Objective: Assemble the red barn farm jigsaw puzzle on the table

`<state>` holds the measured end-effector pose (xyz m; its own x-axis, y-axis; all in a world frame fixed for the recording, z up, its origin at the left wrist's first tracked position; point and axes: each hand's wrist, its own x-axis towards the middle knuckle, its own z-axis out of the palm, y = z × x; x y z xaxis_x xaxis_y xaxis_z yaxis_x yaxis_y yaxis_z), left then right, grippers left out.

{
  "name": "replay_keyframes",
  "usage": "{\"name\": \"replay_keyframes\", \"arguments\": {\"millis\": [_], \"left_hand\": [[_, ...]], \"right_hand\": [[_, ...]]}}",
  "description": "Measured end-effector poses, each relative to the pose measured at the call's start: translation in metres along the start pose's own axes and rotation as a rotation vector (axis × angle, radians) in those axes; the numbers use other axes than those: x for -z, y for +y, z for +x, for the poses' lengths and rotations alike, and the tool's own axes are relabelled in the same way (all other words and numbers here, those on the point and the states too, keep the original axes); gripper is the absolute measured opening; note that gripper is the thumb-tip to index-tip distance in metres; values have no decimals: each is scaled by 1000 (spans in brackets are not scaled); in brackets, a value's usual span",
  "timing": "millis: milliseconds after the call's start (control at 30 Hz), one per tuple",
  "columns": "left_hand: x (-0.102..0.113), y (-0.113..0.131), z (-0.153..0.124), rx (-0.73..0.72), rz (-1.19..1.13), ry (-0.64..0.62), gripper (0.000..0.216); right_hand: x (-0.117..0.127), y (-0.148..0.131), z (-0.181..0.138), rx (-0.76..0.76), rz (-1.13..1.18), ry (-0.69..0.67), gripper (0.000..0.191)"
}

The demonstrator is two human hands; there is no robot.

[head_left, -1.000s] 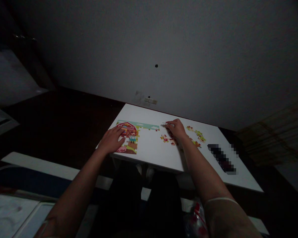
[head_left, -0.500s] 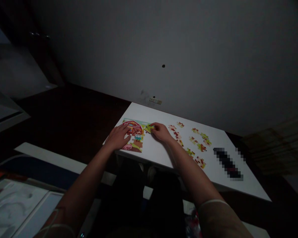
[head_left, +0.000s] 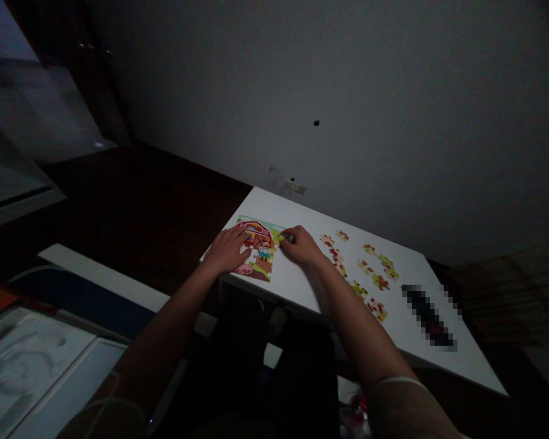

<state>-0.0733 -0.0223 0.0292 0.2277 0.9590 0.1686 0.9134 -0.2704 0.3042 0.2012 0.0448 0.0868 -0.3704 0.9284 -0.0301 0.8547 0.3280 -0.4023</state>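
A partly joined jigsaw puzzle [head_left: 264, 268] with a red barn and a pink pig lies at the left end of the white table [head_left: 297, 213]. My left hand [head_left: 229, 249] rests flat on its left side, fingers spread, hiding part of the picture. At the puzzle's right edge, my right hand [head_left: 301, 245] pinches a green puzzle piece [head_left: 282, 236]. That piece touches or nearly touches the joined part; I cannot tell whether it is seated. Several loose puzzle pieces [head_left: 337, 259] lie to the right of my right hand.
More loose pieces [head_left: 380, 281] are scattered farther right. A blurred-out dark object [head_left: 430, 316] lies near the table's right end. Behind the table rises a grey wall [head_left: 348, 164] with a socket strip [head_left: 295, 186]. White trays or boxes [head_left: 32, 372] stand at lower left.
The camera view has shifted, so the table appears a little farther right. The green piece in my right hand sits closer against the puzzle's edge. My left hand stays on the puzzle.
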Motion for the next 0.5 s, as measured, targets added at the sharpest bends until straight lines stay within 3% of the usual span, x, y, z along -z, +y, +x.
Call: {"name": "replay_keyframes", "arguments": {"millis": [167, 500], "left_hand": [[3, 2, -1, 5, 0, -3, 52], [5, 5, -1, 26, -5, -23, 55]], "right_hand": [[0, -4, -6, 32, -80, -60, 48], [-1, -3, -6, 57, -190, -57, 46]]}}
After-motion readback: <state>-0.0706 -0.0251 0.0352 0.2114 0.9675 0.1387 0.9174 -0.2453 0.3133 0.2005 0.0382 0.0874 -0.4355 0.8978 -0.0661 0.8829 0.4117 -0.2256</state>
